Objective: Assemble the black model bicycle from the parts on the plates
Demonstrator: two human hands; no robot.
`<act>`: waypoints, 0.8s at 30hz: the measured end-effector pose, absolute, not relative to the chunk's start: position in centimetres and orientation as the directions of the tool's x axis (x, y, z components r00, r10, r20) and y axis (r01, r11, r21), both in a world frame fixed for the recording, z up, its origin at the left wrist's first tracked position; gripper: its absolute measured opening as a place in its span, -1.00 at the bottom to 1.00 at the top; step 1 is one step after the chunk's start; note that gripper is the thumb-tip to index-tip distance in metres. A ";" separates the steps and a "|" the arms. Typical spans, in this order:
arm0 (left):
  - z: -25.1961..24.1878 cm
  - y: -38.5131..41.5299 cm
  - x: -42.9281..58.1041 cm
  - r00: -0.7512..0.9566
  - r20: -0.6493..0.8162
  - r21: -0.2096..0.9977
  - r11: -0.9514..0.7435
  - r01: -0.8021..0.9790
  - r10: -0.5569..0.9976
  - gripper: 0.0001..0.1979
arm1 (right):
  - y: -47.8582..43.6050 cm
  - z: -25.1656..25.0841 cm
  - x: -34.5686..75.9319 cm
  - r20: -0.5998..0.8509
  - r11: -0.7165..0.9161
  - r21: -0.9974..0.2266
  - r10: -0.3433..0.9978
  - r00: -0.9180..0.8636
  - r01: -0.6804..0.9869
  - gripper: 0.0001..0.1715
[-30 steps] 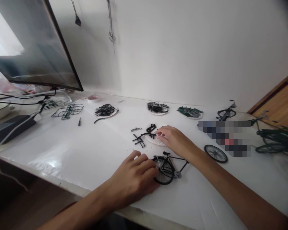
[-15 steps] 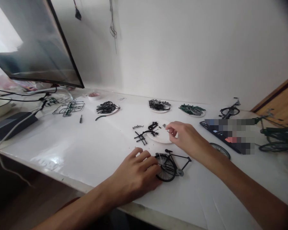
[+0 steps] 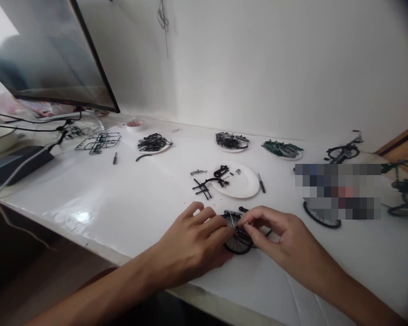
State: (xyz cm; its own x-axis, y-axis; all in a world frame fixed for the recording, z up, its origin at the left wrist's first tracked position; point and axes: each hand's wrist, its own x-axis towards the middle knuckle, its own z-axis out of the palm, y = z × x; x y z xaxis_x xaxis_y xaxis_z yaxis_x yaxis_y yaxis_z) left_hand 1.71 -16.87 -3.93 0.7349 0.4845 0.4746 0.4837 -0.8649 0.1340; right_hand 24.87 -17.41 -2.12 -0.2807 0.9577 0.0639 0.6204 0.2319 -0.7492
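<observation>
A small black model bicycle (image 3: 238, 246), with a wheel at its left end, lies partly under both hands near the table's front edge. My left hand (image 3: 197, 240) is closed around the left side of that wheel, its fingertips hidden behind it. Beside the wheel's hub, my right hand (image 3: 282, 231) pinches thumb and forefinger together over something tiny that I cannot make out. The right hand covers much of the frame. Just beyond, a white paper plate (image 3: 246, 188) bears a few small black and grey parts.
A screwdriver (image 3: 261, 183) lies right of the plate; black plastic parts (image 3: 201, 188) lie left of it. A loose wheel (image 3: 321, 215) sits at right, near a blurred-out patch. Plates of black parts (image 3: 154, 142) and green parts (image 3: 281, 148) stand along the wall. A monitor (image 3: 51, 54) stands at left.
My right hand has come back from over the paper plate to the bicycle's wheel hub. My left hand has stayed on the wheel. The view has shifted slightly.
</observation>
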 end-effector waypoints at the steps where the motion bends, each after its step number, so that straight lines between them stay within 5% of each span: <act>1: -3.9 -16.9 1.7 0.737 0.469 0.139 -0.865 0.483 0.487 -0.80 | -17.5 -2.0 24.8 0.064 0.232 -0.744 0.958 -0.279 0.626 -0.89; 24: -3.8 -16.9 1.5 0.755 0.445 0.124 -0.869 0.480 0.481 -0.80 | -18.2 -1.8 24.0 0.183 0.344 -0.711 0.932 -0.312 0.614 -0.89</act>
